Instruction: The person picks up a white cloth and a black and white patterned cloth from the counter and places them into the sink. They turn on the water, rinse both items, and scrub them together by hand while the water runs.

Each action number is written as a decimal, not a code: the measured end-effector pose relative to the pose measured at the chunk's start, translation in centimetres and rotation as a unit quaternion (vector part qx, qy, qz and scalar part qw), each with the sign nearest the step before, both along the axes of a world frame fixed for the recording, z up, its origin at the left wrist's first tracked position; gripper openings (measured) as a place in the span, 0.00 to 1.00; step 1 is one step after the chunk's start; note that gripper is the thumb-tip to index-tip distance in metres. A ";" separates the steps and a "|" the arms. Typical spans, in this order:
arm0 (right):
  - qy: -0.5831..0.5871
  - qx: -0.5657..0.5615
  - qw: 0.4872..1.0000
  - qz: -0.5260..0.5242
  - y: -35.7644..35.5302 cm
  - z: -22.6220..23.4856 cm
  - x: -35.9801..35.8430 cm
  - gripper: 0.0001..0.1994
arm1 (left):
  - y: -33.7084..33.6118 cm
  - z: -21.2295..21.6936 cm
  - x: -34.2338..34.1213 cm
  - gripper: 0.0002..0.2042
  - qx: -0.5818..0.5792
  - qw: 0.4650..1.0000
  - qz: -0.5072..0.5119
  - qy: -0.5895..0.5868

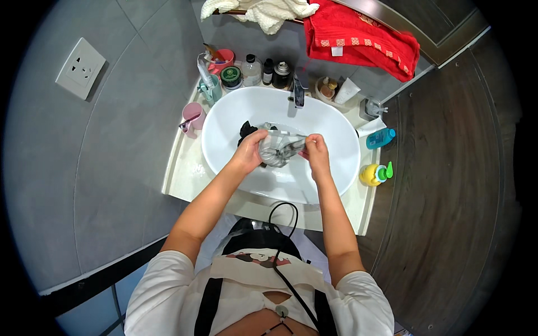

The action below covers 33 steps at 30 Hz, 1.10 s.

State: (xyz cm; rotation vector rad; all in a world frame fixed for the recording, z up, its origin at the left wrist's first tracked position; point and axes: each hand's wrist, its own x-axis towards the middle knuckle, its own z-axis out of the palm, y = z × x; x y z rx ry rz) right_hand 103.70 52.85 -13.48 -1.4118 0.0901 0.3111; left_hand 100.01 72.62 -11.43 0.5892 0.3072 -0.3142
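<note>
Over a white oval washbasin (339,140), my two hands hold a wet-looking grey-and-white patterned cloth garment (280,150) stretched between them. My left hand (249,150) grips its left end, thumb on top. Its right end is pinched in the fingers of my right hand (317,155). What kind of garment it is I cannot make out. Dark cloth (245,129) lies in the basin beside and partly behind my left hand. Some water appears to stand in the bottom of the basin.
A dark tap (298,96) rises at the basin's back edge. Pink cup (194,116), jars and bottles line the counter's left and back. Blue bottle (380,138) and yellow pump bottle (374,174) stand right. Red towel (358,42) hangs above. A black cable (274,263) dangles before me.
</note>
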 end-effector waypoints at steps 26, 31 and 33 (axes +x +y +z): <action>-0.044 -0.029 0.990 0.134 -0.7 3.1 0.3 0.12 | 2.2 -0.2 -1.0 0.12 0.085 0.990 -0.080 -0.081; 0.106 0.213 0.968 0.080 -0.4 3.6 1.0 0.12 | 2.1 -0.6 -1.3 0.15 0.291 0.933 -0.174 -0.119; 0.135 0.249 0.957 0.054 -0.1 3.6 1.1 0.12 | 1.9 -0.2 -1.2 0.13 0.288 0.926 -0.208 -0.123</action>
